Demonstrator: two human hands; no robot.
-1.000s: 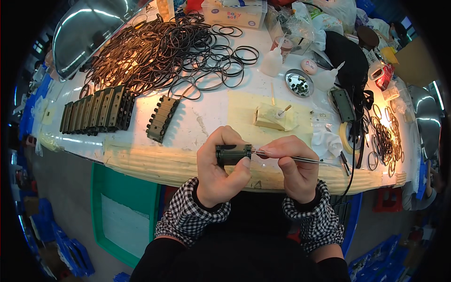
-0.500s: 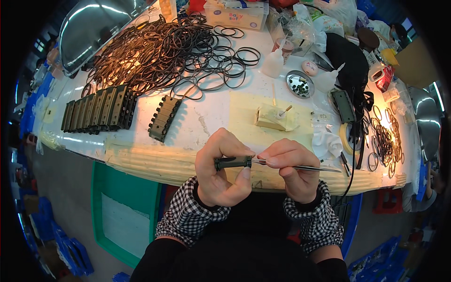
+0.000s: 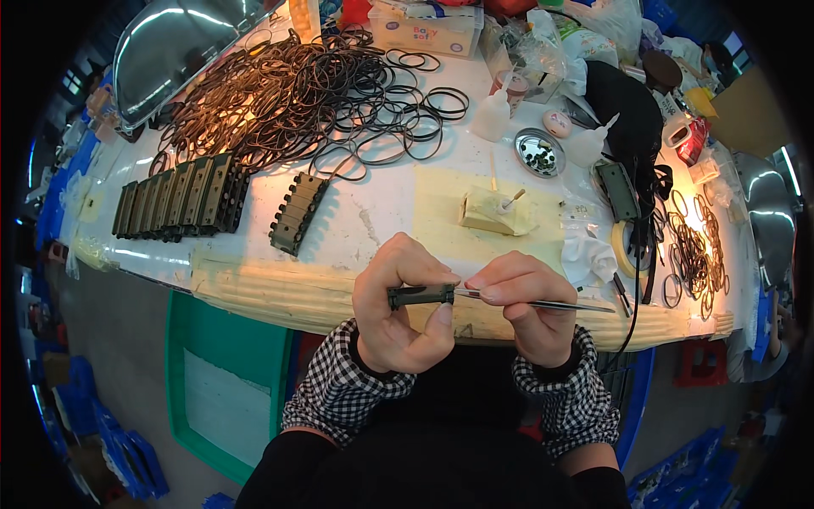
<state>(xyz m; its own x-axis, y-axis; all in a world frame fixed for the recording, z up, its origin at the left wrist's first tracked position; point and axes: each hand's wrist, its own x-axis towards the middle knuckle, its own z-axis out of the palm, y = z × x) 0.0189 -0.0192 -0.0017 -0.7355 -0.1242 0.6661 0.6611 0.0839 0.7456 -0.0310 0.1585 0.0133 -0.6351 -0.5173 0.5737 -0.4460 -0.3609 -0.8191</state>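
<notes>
My left hand (image 3: 403, 310) is closed around a small dark green plastic part (image 3: 421, 294), held above the table's front edge. In my right hand (image 3: 534, 305) is a pair of slim metal tweezers (image 3: 568, 304), pinched between thumb and fingers. Their tips meet the right end of the green part, close to my left fingertips; the exact contact is too small to make out. Beyond my hands stands a small tape-covered block (image 3: 487, 214) with a thin stick in it. A round metal dish (image 3: 541, 153) holds several tiny dark green pieces.
Green ribbed parts (image 3: 174, 201) stand in a row at the left, with another such part (image 3: 298, 214) nearer the middle. Behind them lies a big heap of dark rubber rings (image 3: 280, 102). White squeeze bottles (image 3: 492, 114), a tape roll (image 3: 627, 246) and a black cable occupy the right.
</notes>
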